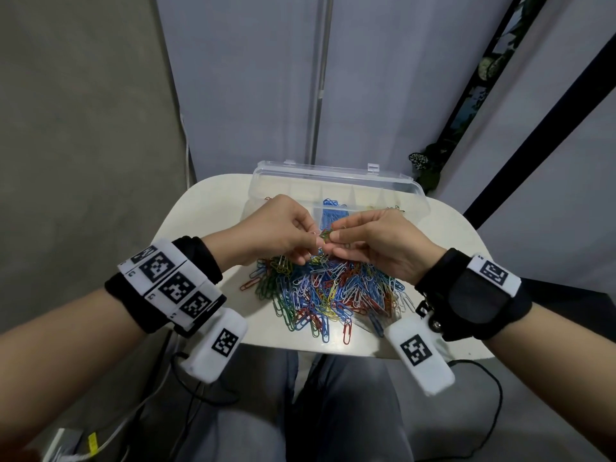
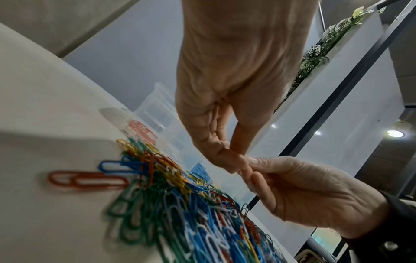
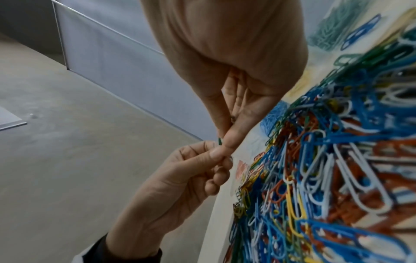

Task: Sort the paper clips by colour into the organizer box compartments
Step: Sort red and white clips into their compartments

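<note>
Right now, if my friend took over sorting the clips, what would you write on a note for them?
Left hand: pinching small clips above the pile.
Right hand: pinching the same clips; a green one shows in the right wrist view. They look hooked together.
Pile: mixed colours, loose on the table, in front of the open box.
Done: some blue clips and some red ones are in separate compartments.
Left: pull the held clips apart, drop each with its colour, then sort the big pile.
</note>
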Motion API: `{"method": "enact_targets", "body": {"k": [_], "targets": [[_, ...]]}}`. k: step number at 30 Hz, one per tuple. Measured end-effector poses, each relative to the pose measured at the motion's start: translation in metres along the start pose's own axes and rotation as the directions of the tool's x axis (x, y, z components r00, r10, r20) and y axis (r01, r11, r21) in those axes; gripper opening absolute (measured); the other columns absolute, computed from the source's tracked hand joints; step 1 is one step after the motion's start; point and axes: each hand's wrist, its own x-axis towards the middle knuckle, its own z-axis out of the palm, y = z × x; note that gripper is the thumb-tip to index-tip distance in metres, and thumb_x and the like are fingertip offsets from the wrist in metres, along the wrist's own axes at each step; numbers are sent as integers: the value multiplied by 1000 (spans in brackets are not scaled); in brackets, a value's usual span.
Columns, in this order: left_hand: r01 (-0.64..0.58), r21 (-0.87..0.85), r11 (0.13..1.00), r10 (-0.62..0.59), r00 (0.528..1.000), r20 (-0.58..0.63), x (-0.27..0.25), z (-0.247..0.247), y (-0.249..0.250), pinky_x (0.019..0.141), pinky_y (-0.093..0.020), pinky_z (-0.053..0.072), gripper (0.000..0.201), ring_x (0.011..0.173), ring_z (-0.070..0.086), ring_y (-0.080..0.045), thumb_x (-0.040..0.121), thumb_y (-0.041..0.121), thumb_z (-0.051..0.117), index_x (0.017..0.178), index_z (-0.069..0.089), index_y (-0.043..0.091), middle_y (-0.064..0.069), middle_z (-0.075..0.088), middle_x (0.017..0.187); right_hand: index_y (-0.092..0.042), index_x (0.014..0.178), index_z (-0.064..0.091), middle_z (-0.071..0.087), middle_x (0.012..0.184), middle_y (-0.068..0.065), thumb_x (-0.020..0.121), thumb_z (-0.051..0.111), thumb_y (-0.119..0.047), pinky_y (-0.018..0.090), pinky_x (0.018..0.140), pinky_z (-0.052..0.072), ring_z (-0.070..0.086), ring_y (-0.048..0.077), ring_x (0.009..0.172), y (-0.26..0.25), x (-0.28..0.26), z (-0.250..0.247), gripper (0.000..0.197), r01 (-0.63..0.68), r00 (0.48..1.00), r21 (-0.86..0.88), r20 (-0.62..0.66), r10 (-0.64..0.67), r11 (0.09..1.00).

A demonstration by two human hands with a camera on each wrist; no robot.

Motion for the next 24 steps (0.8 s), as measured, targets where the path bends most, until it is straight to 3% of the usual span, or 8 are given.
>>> {"method": "enact_targets", "body": {"k": [5,9,15,19,24], "targets": [[14,-23,1000,-13,1000,28,-4,2,3,49,-21,53,8,50,63,-18,85,-3,68,85,61,-7,-17,66,66,12,89,65,69,76,24,77,65,15,26,58,60,71,28,63,1,1,1,13,7,1000,-48,25,-6,999],[22,-9,1000,-22,1000,20,-4,3,2,48,-21,53,7,48,63,-17,86,-3,67,83,62,-7,-13,68,62,10,88,69,71,82,26,76,70,8,26,60,60,72,30,70,0,-1,2,12,0,998,-84,57,4,996],[33,-5,999,-33,996,81,-5,1,3,52,-23,56,16,54,67,-19,77,0,76,85,65,-8,-15,69,65,16,88,65,69,71,23,75,68,13,26,54,59,69,27,58,2,0,1,14,33,999,-155,29,-29,987],[15,172,985,-22,999,41,-4,-2,-2,58,-31,59,21,64,70,-19,81,13,76,93,67,-1,-18,72,81,15,88,67,68,64,20,75,71,13,26,53,59,70,26,57,-1,0,-3,13,96,994,-380,-13,-109,920],[-79,321,944,100,994,-51,-1,0,0,48,-27,54,16,63,67,-13,82,21,76,90,71,9,-5,71,79,15,84,68,68,62,19,76,70,13,23,47,55,68,22,51,-5,-1,-8,8,117,989,-478,-20,-143,871]]}}
